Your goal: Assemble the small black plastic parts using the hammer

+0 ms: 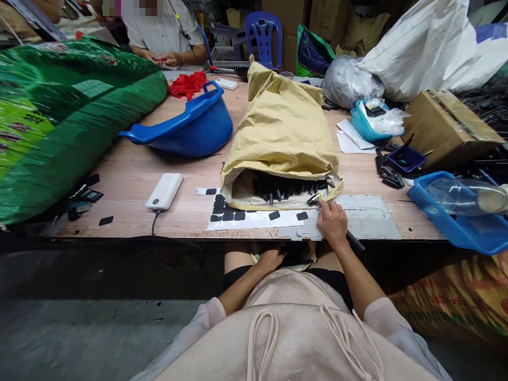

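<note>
My right hand (332, 221) is closed around a small hammer (354, 241) at the table's front edge. Its metal head (313, 199) points to the mouth of a yellow sack (286, 132), and its black handle sticks out to the lower right. Inside the sack mouth lie several black parts (283, 188). Below the table edge, my left hand (272, 260) rests at the opening of a bag in my lap; its fingertips are lost in the dark. A white sheet of black stickers (257, 219) lies before the sack, beside a grey board (369, 217) under my right hand.
A white power bank (164, 191) with a cable and a blue basin (194, 127) stand left, beside a large green sack (79, 127). At right are a blue basket (456, 227) holding a clear bottle and a cardboard box (448, 124). Across the table sits another person (162, 37).
</note>
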{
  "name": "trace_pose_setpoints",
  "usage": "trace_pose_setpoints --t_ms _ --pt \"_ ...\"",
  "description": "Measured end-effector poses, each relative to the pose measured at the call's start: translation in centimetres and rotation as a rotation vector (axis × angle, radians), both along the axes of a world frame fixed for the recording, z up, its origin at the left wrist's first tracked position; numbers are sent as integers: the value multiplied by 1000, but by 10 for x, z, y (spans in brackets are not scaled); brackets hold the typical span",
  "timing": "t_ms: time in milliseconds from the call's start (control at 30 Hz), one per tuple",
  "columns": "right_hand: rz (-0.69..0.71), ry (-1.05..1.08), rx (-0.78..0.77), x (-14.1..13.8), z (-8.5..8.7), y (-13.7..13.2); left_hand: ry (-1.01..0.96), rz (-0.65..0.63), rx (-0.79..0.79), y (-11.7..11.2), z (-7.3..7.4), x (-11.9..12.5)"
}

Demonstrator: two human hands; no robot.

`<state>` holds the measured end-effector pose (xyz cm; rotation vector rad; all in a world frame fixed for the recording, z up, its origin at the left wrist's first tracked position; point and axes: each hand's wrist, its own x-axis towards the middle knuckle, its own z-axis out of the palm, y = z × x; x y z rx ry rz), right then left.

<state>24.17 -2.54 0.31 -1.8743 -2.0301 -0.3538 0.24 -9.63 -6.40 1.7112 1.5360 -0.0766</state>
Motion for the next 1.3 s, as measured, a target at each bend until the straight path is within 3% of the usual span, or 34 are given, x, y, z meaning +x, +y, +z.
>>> trace_pose_setpoints --t_ms 100,167,233,333,433,533,633,800,933,1000,1133,1200,1300 --pt "-6 -17 18 0 -1 0 -117 -96 39 -3 23 2" --pt "-9 -22 23 -1 -2 0 -283 -183 41 -3 49 0" --pt "-11 -22 21 -1 -3 0 -462 -164 73 6 77 -5" --pt "-11 -9 7 -1 -3 1 -478 213 361 42 113 -19" --pt "-7 -4 4 -1 -4 1 -174 558 562 93 129 -34" --pt "-1 -11 21 -1 -4 1 95 608 493 133 131 -39" --pt "1 -6 32 -1 -5 2 198 552 349 147 128 -37" --pt "-8 -1 29 -3 -3 1 192 551 303 137 129 -45" --pt "-7 -7 2 -4 -1 0 8 613 503 116 125 -54" --pt "-10 -8 -5 -4 0 0 -189 476 613 103 119 -50" --pt "-14 -2 -8 -3 0 0 -372 3 647 81 98 -25" --pt "-12 -3 -11 -3 0 -1 -365 -91 665 77 87 -14" --pt "-5 -2 -18 -2 -1 0 -359 -86 728 77 74 -6"
